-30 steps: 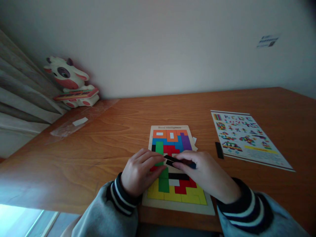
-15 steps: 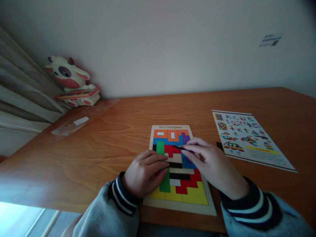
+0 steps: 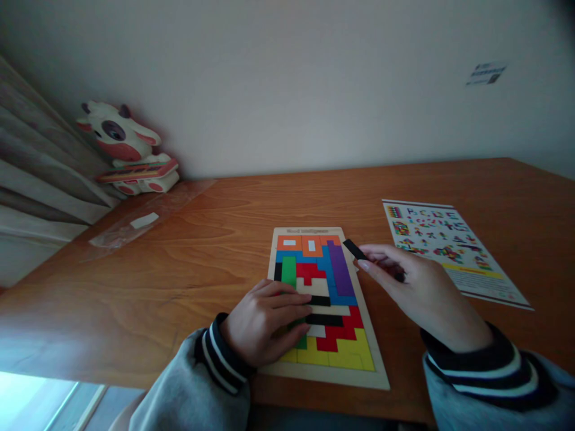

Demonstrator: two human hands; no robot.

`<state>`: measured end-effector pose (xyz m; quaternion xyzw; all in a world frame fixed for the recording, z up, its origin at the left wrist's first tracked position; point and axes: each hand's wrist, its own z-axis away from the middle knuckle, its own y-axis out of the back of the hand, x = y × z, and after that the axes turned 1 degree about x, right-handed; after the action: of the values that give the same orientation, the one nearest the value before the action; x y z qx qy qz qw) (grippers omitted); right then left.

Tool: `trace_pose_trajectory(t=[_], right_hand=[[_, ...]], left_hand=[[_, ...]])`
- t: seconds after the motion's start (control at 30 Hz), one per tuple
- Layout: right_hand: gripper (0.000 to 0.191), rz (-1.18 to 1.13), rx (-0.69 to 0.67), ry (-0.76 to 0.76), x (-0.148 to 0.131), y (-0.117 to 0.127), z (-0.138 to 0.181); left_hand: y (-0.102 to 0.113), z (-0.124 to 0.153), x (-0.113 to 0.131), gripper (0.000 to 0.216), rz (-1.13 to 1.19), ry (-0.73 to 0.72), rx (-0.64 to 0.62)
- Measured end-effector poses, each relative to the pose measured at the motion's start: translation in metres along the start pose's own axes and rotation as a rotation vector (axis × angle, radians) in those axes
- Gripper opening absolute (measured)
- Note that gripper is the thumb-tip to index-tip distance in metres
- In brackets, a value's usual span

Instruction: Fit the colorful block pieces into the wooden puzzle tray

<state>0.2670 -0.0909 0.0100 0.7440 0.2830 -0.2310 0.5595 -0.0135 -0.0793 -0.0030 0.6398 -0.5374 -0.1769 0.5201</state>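
Observation:
A wooden puzzle board (image 3: 376,365) with coloured block pieces lies in front of me. My left hand (image 3: 268,322) rests on its left side, fingers stretched out over the green piece (image 3: 288,269) and touching the pieces, partly hiding them. Between thumb and fingers of my right hand (image 3: 406,278) is a black bar-shaped puzzle piece (image 3: 354,249). That bar is raised just off the board's upper right edge, beside the long purple piece (image 3: 341,269). Bare wood-coloured patches show among the red piece (image 3: 311,272) and the black pieces (image 3: 324,319) in the middle.
A printed pattern sheet (image 3: 476,263) lies on the table at right, partly behind my right hand. At the back left, a cow-shaped toy keyboard (image 3: 130,149) stands by the curtain (image 3: 40,179), with a clear plastic bag (image 3: 121,230) in front of it.
My right hand has moved right, off the board, with the black piece now turned into view. The purple piece is uncovered. My left hand has stayed on the board.

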Motion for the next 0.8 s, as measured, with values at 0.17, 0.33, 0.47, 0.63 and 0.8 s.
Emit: trace_pose_trajectory(t=[0.17,0.33,0.47,0.63,0.8], right_hand=[[0.032,-0.040,-0.063,0.037,-0.003,0.000,0.000],[0.024,-0.005,-0.108,0.073,-0.003,-0.002,0.001],[0.021,0.035,-0.075,0.004,0.006,0.000,0.001],[0.022,0.169,-0.030,-0.081,0.026,0.005,0.003],[0.019,0.347,-0.145,-0.021,0.031,0.005,0.008]], left_hand=[[0.002,-0.002,0.001,0.023,-0.009,-0.009,0.016],[0.001,-0.002,0.001,0.024,-0.019,-0.013,0.029],[0.000,-0.001,0.000,0.024,-0.015,-0.009,0.019],[-0.001,0.000,0.000,0.022,-0.025,-0.011,0.036],[-0.002,0.001,-0.001,0.021,-0.033,-0.019,0.049]])
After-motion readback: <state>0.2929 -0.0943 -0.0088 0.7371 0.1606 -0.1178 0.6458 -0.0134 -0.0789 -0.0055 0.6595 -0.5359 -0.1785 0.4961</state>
